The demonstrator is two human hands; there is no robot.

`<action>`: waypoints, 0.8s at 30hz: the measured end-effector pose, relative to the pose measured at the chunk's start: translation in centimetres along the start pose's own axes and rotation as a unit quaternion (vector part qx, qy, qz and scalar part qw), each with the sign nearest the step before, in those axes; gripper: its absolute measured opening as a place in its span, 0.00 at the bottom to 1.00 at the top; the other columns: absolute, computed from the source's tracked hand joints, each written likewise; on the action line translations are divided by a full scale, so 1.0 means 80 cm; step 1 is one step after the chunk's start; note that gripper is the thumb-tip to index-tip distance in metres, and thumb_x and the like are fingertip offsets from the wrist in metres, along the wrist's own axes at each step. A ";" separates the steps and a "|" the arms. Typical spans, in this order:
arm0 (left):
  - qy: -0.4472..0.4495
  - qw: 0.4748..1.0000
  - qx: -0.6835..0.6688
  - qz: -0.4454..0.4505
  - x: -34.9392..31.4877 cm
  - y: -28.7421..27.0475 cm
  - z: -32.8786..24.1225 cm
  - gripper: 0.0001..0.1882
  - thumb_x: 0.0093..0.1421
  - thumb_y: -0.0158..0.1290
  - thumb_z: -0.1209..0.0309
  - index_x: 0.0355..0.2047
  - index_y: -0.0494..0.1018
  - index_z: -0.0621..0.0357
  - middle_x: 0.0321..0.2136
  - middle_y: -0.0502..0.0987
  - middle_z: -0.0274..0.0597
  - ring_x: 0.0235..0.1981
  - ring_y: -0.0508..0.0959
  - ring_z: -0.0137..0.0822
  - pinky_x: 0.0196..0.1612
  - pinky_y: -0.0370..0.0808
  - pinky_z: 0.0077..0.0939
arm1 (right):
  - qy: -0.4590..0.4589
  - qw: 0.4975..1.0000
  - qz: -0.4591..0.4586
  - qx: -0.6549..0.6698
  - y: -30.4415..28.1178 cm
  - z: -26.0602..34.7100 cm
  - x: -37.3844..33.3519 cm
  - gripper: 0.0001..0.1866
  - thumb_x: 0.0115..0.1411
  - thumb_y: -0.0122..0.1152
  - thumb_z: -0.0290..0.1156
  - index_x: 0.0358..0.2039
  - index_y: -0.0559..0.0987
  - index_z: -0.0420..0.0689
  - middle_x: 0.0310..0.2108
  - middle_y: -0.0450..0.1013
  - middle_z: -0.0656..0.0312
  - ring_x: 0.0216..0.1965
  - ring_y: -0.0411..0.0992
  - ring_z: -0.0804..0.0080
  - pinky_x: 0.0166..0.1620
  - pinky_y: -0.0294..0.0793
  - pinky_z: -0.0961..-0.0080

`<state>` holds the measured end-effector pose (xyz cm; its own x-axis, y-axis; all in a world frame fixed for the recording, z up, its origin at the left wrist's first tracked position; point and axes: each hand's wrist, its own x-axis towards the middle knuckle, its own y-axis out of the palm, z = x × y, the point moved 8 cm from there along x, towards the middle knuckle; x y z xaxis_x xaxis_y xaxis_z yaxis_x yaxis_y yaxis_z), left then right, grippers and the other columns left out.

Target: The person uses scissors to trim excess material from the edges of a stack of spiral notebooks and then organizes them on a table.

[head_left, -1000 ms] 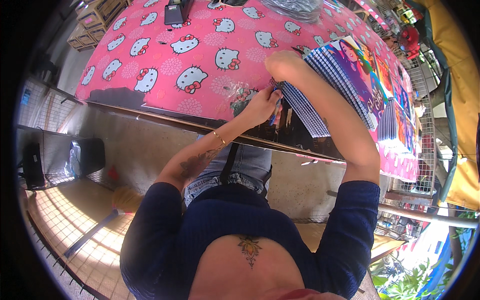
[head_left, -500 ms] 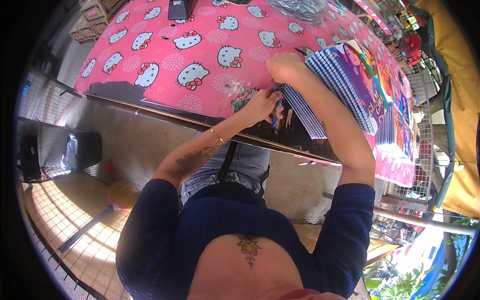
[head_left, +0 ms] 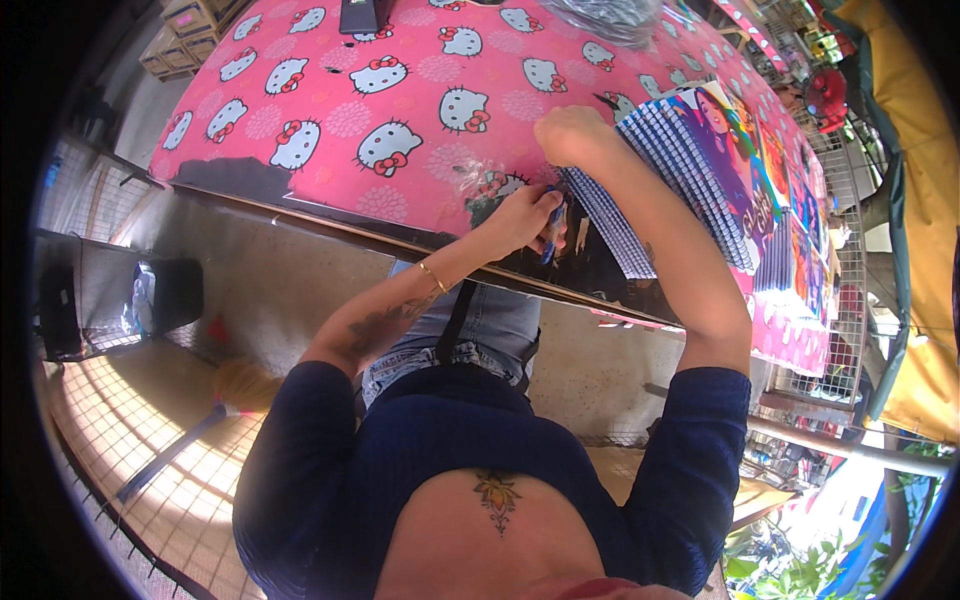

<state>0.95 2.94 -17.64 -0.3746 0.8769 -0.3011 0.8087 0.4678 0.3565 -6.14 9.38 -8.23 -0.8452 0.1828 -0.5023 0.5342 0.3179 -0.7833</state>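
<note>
The left hand (head_left: 522,218) curls at the table's near edge, fingers pressed together around a small blue object (head_left: 550,228), too small to identify. Just right of it lies a fanned stack of colourful booklets (head_left: 690,160), their checked edges showing. Just beyond the left hand, the right hand (head_left: 572,136) rests as a loose fist on the stack's near left corner. Both hands sit over a pink cartoon-cat tablecloth (head_left: 400,90); farther off, a dark flat device (head_left: 358,14) lies at the far edge.
</note>
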 end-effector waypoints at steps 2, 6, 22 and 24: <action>-0.006 1.000 -0.005 -0.005 0.007 -0.002 -0.003 0.16 0.69 0.40 0.62 0.42 0.65 0.65 0.29 0.76 0.45 0.25 0.81 0.36 0.21 0.77 0.27 | 0.005 1.000 0.003 0.001 0.002 0.001 0.003 0.14 0.52 0.59 0.27 0.41 0.83 0.46 0.44 0.78 0.57 0.46 0.77 0.60 0.44 0.76 0.62; 0.020 0.999 0.029 -0.010 0.016 -0.002 -0.010 0.17 0.68 0.40 0.61 0.44 0.65 0.65 0.30 0.76 0.47 0.27 0.82 0.39 0.23 0.78 0.30 | 0.013 1.000 0.005 0.004 0.009 -0.004 0.007 0.15 0.52 0.60 0.27 0.41 0.83 0.47 0.44 0.78 0.58 0.47 0.76 0.60 0.44 0.76 0.63; -0.018 1.000 0.016 -0.019 0.021 -0.006 -0.005 0.17 0.68 0.40 0.61 0.42 0.64 0.66 0.29 0.76 0.49 0.29 0.82 0.44 0.23 0.80 0.35 | 0.026 0.999 -0.016 0.024 0.013 -0.005 0.007 0.14 0.55 0.57 0.30 0.41 0.83 0.47 0.45 0.78 0.57 0.48 0.76 0.60 0.46 0.75 0.64; -0.060 0.997 -0.037 -0.010 0.013 -0.006 0.004 0.17 0.68 0.39 0.61 0.42 0.64 0.66 0.29 0.76 0.49 0.29 0.82 0.45 0.24 0.80 0.36 | 0.026 0.999 -0.013 0.023 0.013 -0.006 0.008 0.14 0.55 0.57 0.30 0.42 0.83 0.47 0.45 0.78 0.57 0.48 0.76 0.60 0.46 0.75 0.64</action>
<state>0.30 3.61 -18.43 -0.3304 0.8496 -0.4110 0.7645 0.4963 0.4114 -6.12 10.24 -9.22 -0.8580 0.2241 -0.4622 0.5110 0.2802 -0.8126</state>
